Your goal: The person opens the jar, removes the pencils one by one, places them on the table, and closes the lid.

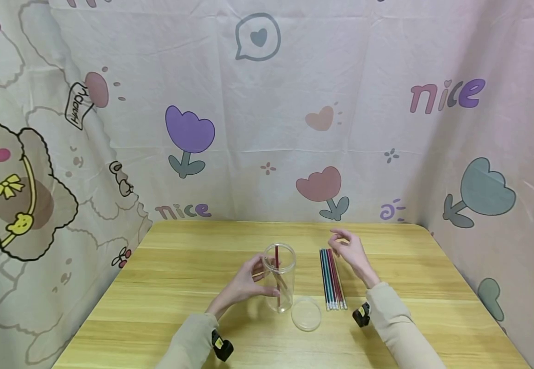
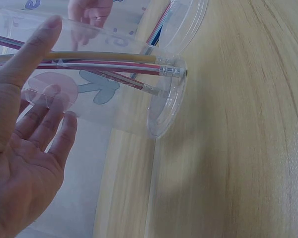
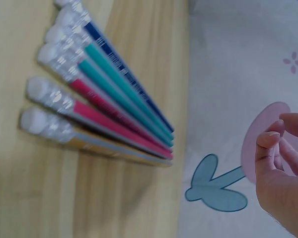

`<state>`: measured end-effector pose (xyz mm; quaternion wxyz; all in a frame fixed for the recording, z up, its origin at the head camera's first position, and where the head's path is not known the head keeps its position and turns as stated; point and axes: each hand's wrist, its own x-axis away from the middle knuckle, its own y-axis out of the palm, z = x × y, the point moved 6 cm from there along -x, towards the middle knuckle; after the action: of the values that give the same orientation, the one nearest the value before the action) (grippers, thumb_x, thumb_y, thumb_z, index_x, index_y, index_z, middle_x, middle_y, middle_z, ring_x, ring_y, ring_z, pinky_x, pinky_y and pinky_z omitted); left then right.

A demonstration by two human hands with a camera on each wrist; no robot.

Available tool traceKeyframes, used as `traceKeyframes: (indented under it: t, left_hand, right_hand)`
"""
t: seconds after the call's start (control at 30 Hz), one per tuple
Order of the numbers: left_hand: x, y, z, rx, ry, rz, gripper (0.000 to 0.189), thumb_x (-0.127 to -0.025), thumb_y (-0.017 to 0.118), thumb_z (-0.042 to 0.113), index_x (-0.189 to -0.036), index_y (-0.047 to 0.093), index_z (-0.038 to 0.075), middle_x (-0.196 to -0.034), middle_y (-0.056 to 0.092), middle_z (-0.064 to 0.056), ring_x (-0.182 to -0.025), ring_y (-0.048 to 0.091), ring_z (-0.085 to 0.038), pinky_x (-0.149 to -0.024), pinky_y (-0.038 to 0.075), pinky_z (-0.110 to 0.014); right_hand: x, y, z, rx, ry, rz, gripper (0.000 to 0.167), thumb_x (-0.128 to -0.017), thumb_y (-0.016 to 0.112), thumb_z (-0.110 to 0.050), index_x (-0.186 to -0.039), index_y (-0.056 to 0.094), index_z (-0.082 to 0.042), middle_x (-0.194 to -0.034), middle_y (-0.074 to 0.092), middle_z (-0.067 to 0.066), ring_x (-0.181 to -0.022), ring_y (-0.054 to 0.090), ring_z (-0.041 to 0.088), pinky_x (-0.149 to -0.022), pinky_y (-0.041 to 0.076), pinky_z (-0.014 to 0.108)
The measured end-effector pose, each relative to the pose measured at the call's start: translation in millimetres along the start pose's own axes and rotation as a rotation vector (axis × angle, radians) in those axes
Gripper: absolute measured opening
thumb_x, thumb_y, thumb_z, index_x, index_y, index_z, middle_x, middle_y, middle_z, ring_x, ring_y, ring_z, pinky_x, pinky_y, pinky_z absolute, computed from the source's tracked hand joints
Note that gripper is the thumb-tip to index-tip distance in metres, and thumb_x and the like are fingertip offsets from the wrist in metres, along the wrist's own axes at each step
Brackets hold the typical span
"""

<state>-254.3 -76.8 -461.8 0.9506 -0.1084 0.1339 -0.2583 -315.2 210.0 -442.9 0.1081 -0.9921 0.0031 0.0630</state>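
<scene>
A clear plastic jar (image 1: 287,282) stands upright on the table, and my left hand (image 1: 247,282) holds its side between thumb and fingers. Inside it lean a few pencils (image 2: 109,65), red and yellow, with their eraser ends at the bottom. To the right lies a row of pencils (image 1: 332,279) in dark blue, green, red and yellow, erasers toward me. My right hand (image 1: 350,251) hovers by the far end of this row, its fingers loosely bent with nothing between them. In the right wrist view the white erasers (image 3: 37,89) fan out close to the camera.
A round clear lid (image 1: 306,314) lies flat on the table just right of the jar's base. The wooden table (image 1: 179,287) ends at a printed cloth backdrop (image 1: 248,102), which also hangs along the left and right sides.
</scene>
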Motion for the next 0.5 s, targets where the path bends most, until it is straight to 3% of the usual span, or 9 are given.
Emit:
traceKeyframes:
  t: [0.5]
  left_hand:
    - [-0.1, 0.0, 0.1, -0.008, -0.008, 0.004, 0.073, -0.073, 0.090, 0.014, -0.134, 0.051, 0.002, -0.142, 0.056, -0.028, -0.135, 0.054, -0.042, -0.118, 0.041, -0.055]
  right_hand:
    - [8.5, 12.4, -38.3, -0.062, -0.087, -0.011, 0.043, -0.092, 0.064, 0.003, -0.134, 0.056, 0.007, -0.101, 0.064, 0.011, -0.065, 0.057, 0.005, -0.057, 0.051, 0.015]
